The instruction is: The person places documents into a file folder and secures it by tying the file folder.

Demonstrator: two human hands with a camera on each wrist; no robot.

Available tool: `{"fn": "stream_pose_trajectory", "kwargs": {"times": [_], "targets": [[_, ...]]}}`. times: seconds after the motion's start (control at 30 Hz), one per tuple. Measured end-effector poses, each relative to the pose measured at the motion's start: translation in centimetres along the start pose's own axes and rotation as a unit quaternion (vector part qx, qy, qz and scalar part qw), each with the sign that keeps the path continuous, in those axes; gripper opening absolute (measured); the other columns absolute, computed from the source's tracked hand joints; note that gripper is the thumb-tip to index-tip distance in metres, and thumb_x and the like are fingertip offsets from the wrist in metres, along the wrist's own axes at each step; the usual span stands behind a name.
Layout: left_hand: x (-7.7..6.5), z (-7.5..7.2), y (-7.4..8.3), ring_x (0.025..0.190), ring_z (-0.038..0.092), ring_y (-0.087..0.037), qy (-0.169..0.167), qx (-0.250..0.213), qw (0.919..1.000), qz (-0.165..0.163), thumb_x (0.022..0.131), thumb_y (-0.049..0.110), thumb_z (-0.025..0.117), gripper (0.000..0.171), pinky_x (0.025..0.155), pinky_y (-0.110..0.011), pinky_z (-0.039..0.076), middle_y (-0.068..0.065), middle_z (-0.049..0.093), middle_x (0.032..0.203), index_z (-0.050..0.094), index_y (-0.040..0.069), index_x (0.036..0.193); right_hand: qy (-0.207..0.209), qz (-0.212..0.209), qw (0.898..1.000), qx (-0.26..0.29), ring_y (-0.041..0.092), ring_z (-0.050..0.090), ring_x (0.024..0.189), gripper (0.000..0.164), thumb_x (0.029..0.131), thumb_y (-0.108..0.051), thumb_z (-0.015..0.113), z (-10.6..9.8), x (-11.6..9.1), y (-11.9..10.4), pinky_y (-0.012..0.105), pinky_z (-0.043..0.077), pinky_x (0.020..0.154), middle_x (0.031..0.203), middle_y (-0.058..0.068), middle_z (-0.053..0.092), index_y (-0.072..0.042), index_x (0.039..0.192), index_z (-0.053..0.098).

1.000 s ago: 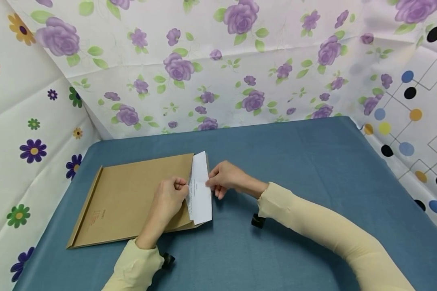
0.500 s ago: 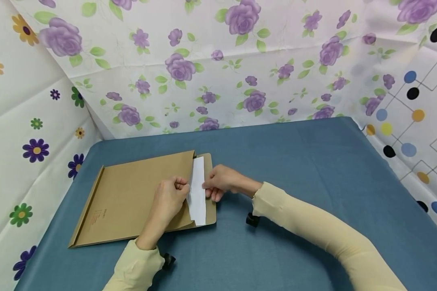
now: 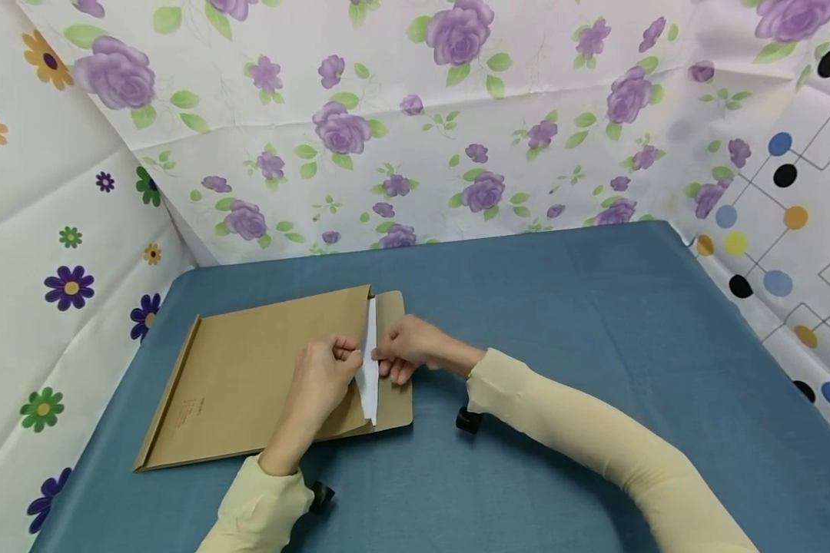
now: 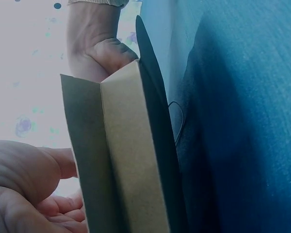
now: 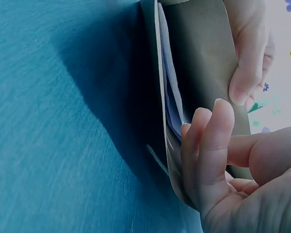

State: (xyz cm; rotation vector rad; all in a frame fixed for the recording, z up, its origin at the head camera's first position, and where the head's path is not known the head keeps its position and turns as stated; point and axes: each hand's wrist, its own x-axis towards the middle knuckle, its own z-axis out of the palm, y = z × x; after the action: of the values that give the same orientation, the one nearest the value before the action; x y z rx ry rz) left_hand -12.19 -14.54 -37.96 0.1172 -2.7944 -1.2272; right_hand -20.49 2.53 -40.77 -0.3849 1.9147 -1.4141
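A brown kraft document envelope (image 3: pixel 249 376) lies on the table with its mouth toward the right. My left hand (image 3: pixel 325 376) pinches the top edge of that mouth and lifts it, so the side fold (image 4: pixel 128 141) gapes in the left wrist view. A narrow strip of white paper (image 3: pixel 369 384) shows at the opening, the rest hidden inside. At the strip's outer edge, my right hand (image 3: pixel 411 346) pinches the paper between thumb and fingers. Under that hand the envelope's flap (image 3: pixel 392 309) extends to the right. The right wrist view shows the paper edges (image 5: pixel 170 87) between the envelope's walls.
Blue cloth (image 3: pixel 560 330) covers the table. Black wrist devices (image 3: pixel 466 420) hang below both cuffs. A thin string loop (image 4: pixel 179 121) pokes out beneath the envelope in the left wrist view. Flowered sheets (image 3: pixel 415 153) hang behind the table.
My right hand has moved left with the paper, which has slid deeper into the envelope and now shows only a narrow strip. More of the flap is uncovered. My left hand holds its place.
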Motion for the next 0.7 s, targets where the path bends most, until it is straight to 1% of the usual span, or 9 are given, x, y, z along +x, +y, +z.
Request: {"fn": "stream_pose_trajectory", "kwargs": {"times": [0.17, 0.33, 0.5, 0.7], "targets": [[0.0, 0.0, 0.0, 0.070, 0.059, -0.020, -0.002, 0.000, 1.0000, 0.001, 0.089, 0.003, 0.066, 0.009, 0.064, -0.030, 0.046, -0.008, 0.068, 0.081, 0.070, -0.001, 0.096, 0.001, -0.011, 1.000, 0.001, 0.013, 0.062, 0.049, 0.027, 0.103, -0.010, 0.062, 0.3, 0.2, -0.1, 0.029, 0.057, 0.053, 0.072, 0.013, 0.070, 0.007, 0.088, 0.075], [-0.1, 0.0, 0.0, 0.068, 0.059, -0.019, -0.003, -0.001, 1.0000, 0.003, 0.090, 0.003, 0.067, 0.008, 0.061, -0.029, 0.045, -0.008, 0.068, 0.080, 0.070, -0.001, 0.096, 0.003, -0.002, 1.000, 0.011, 0.014, 0.064, 0.050, 0.024, 0.103, -0.010, 0.062, 0.7, 0.3, -0.2, 0.030, 0.058, 0.054, 0.076, 0.015, 0.072, 0.006, 0.092, 0.076], [-0.1, 0.0, 0.0, 0.067, 0.058, -0.017, 0.000, -0.001, 1.0000, 0.003, 0.089, 0.004, 0.068, 0.007, 0.059, -0.026, 0.045, -0.007, 0.068, 0.080, 0.071, 0.000, 0.095, 0.007, 0.009, 0.999, 0.034, 0.014, 0.064, 0.050, 0.024, 0.103, -0.009, 0.061, 1.1, 0.6, 0.0, 0.030, 0.057, 0.054, 0.076, 0.016, 0.072, 0.008, 0.094, 0.075], [0.1, 0.0, 0.0, 0.069, 0.060, -0.018, -0.004, -0.001, 1.0000, 0.001, 0.090, 0.003, 0.068, 0.008, 0.061, -0.027, 0.046, -0.009, 0.069, 0.081, 0.071, -0.001, 0.096, 0.007, 0.009, 0.999, 0.038, 0.014, 0.064, 0.049, 0.027, 0.103, -0.011, 0.060, 1.3, 0.7, 0.1, 0.030, 0.057, 0.053, 0.073, 0.015, 0.071, 0.009, 0.094, 0.075]]}}
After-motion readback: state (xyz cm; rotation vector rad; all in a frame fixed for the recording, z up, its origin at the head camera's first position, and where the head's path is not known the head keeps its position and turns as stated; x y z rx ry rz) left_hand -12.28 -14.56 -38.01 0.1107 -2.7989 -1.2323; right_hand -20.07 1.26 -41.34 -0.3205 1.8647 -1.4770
